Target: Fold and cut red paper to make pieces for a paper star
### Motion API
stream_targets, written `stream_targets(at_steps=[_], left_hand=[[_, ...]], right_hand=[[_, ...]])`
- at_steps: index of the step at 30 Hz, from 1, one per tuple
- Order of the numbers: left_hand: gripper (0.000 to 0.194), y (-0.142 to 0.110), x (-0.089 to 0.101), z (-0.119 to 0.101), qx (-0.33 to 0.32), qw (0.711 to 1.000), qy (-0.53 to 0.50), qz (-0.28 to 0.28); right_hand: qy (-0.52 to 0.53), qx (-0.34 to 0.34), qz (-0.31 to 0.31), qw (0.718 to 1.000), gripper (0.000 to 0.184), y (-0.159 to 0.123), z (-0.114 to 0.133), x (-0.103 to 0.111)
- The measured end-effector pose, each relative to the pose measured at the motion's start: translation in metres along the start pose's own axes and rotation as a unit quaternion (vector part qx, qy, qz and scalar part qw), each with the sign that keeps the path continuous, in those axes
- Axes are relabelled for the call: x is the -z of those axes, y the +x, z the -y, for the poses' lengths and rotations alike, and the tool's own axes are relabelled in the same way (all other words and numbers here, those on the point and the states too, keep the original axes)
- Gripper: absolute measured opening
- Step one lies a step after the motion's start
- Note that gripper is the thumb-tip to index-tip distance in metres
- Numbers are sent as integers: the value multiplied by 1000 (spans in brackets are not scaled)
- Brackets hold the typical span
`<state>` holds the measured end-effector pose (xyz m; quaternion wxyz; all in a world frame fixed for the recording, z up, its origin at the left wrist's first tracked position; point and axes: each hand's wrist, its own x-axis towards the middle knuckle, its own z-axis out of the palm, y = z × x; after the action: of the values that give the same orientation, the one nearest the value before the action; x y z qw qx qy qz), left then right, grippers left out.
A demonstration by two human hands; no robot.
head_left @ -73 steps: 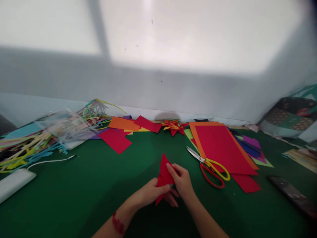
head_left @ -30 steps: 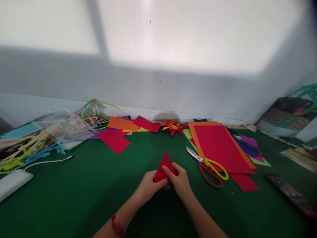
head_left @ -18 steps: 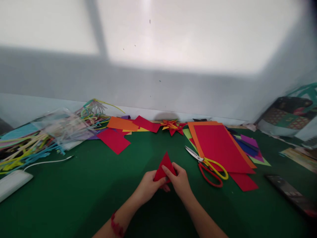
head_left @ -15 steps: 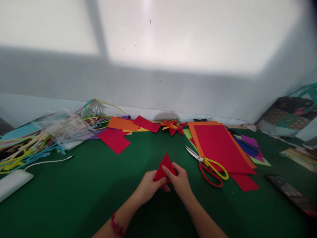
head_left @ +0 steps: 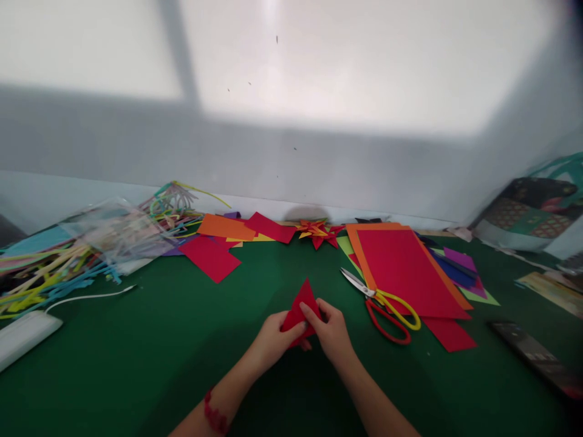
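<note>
A folded red paper triangle (head_left: 303, 300) stands point-up over the green table (head_left: 159, 340), just in front of me. My left hand (head_left: 273, 343) pinches its lower left edge with thumb and fingers closed. My right hand (head_left: 332, 331) grips its lower right side, the forefinger lying along the fold. Both hands touch each other under the paper. A red band circles my left wrist.
Scissors (head_left: 385, 303) with yellow and red handles lie right of my hands, beside a stack of red and orange sheets (head_left: 405, 270). Loose coloured papers and a folded star (head_left: 319, 233) sit by the wall. Paper strips and a plastic bag (head_left: 113, 233) fill the left; a phone (head_left: 532, 358) lies right.
The red paper was taller and hung lower between my hands 2.4 s ago; now it is a shorter triangle, folded up. Over the last second the hands hardly move.
</note>
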<state>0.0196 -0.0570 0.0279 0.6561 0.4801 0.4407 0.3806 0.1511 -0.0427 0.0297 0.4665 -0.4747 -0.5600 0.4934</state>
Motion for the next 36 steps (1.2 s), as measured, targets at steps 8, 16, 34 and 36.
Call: stream_targets(at_steps=[8,16,34,36], left_hand=[[27,-1,1,-6,-18,1000,2,-5],[27,-2,4,-1,8,998,66,21],[35,3,7,6,-51,986,137,-78],[39,4,8,7,-50,986,139,-79]], right_hand=[[14,-10,8,1000,31,1,-2,0],[7,0,-3,1000,31,0,-1,1],[1,-4,-6,1000,33,-1,-1,0],[6,-6,-8,1000,32,-1,-2,0]])
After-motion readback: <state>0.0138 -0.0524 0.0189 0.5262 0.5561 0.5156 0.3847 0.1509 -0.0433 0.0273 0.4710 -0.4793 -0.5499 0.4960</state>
